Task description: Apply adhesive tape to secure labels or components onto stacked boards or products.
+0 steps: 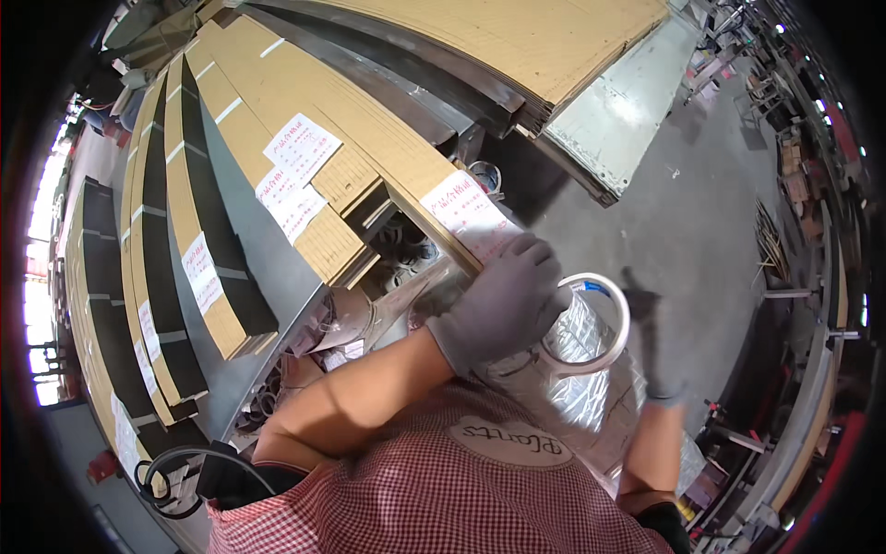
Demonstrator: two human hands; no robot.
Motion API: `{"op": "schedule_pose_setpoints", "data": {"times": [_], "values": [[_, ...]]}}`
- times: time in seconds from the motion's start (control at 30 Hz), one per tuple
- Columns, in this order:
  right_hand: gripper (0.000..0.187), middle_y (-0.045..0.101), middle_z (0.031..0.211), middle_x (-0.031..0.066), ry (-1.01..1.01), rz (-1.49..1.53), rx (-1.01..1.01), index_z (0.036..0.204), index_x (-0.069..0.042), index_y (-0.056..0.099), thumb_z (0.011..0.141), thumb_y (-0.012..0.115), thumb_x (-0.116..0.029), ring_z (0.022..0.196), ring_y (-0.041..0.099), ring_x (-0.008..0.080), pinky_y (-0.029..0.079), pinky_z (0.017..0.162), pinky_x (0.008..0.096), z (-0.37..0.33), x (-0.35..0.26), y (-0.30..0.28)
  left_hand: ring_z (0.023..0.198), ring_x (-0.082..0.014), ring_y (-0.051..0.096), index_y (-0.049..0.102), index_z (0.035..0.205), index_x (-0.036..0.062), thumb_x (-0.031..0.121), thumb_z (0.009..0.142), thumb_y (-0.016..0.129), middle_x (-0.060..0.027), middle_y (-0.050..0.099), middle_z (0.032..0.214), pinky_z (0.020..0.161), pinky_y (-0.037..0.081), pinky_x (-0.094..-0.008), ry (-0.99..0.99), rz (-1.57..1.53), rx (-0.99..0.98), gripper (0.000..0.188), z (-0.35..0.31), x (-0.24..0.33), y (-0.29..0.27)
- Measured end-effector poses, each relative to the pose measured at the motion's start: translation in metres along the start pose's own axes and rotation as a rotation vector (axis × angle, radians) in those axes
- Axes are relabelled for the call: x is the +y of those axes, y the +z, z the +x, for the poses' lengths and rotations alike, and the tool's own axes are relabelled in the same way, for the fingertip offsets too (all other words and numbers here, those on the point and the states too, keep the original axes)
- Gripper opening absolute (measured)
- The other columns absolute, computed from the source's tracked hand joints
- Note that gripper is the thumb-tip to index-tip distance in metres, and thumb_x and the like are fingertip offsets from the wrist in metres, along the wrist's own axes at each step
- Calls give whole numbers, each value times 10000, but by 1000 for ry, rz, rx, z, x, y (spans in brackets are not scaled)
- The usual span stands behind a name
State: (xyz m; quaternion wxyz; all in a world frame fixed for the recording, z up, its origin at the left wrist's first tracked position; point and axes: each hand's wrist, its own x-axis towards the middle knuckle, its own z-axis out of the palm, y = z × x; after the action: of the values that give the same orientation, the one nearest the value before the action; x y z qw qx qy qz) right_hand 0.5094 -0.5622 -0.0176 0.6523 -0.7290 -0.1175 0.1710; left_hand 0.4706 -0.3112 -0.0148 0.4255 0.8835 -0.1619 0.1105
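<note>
My left hand [508, 305], in a grey glove, is closed at the end of a stack of brown cardboard strips [406, 152]. Its fingers grip the left edge of a roll of white tape [581, 367], whose open ring faces up. Just beyond those fingertips, a white paper label with red print [466, 210] lies on the strips, partly under the hand. To the right of the roll is my gloved right hand [657, 342], apart from it. Motion smears its fingers, so I cannot make out their shape.
More labelled strip stacks [221, 268] lie on a grey metal surface [226, 369] at left. Cardboard sheets [554, 37] rest on a metal-topped table [614, 129] at the far side. A bin of tape cores [401, 249] and silvery wrapping [581, 392] sit close to my body.
</note>
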Motion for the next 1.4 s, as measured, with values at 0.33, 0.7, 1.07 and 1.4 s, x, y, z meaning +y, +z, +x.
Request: {"op": "schedule_pose_setpoints", "data": {"times": [0.33,0.7,1.07,1.4], "values": [[214,668,861,43,-480,-392,-708,801,-67,670,835,687,-277,925,639,250,264,1109,528,63,-132,33,775,-156,562,577,807,-19,231,946,557,-79,594,846,692,479,-297,-589,-840,27,286,-17,14,-69],[229,655,777,62,-566,-548,-896,849,-97,690,876,594,-303,761,627,210,402,988,460,105,-114,107,492,-168,568,638,722,54,225,776,770,-67,598,592,489,468,-280,-61,-217,190,222,-62,-21,-82],[389,666,1154,112,140,-750,-926,1138,-5,655,817,749,-204,1016,614,174,486,896,331,223,54,95,806,-120,582,682,925,-24,158,912,640,-38,628,874,734,475,-268,-683,-831,423,188,-100,-146,51],[559,573,1283,230,513,-28,-535,1331,16,514,850,675,-218,1238,531,267,406,1030,388,146,9,105,934,-97,593,682,1091,32,154,923,618,-31,680,1006,847,484,-262,-744,-1191,146,218,-114,-112,64]]}}
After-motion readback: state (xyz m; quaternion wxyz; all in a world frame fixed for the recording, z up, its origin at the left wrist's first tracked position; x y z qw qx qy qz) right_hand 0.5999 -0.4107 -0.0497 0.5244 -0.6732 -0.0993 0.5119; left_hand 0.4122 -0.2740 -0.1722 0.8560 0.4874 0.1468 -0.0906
